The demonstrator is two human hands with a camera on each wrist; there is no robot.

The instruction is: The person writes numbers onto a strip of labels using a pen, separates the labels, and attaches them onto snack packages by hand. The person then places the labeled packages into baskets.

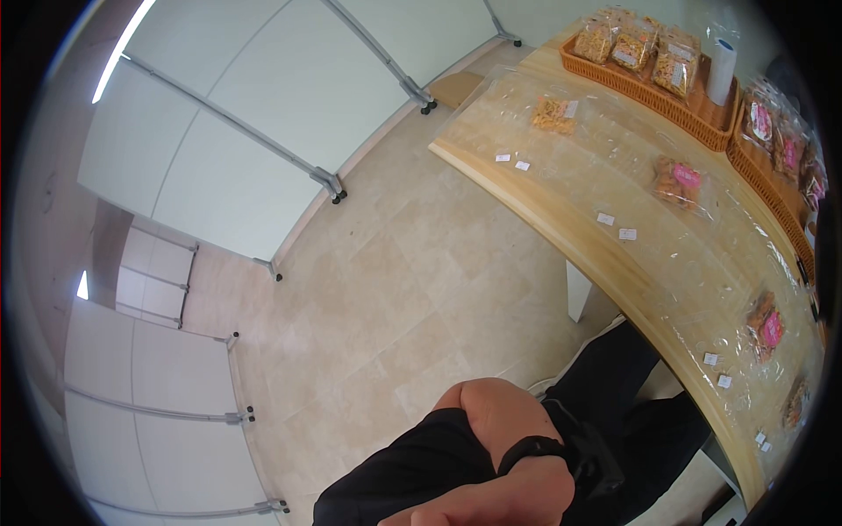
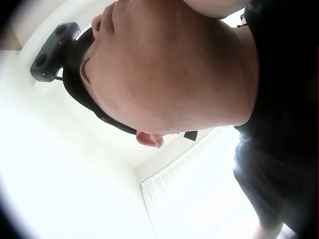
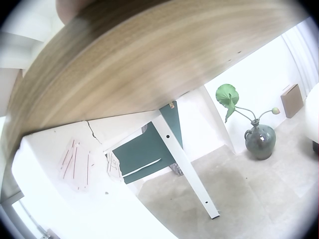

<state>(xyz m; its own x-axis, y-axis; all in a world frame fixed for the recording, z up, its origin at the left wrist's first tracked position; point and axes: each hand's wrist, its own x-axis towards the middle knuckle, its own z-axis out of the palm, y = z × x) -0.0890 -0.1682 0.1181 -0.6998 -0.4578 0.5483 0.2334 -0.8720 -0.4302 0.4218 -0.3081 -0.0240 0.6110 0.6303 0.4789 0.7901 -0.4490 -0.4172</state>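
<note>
Black strap [image 1: 529, 449] on the wrist, and the left hand [image 1: 526, 495] is cut off low in the head view: how open, or holding what, I can't tell! The right hand [image 3: 74, 9] is a sliver by the surface [image 1: 491, 180], its grip unclear too. Outward now: four packets [image 1: 678, 181] lie on that surface, with eight white labels [image 1: 605, 219], then two baskets [image 1: 649, 101] behind! Only the right wrist view catches one vase [image 3: 260, 141], one box [image 3: 291, 100]; only the left, a curtain [image 2: 174, 184].

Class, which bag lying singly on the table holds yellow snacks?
In the head view, the leftmost bag, with a white label; the second bag and third bag have brown contents and pink labels.
</note>
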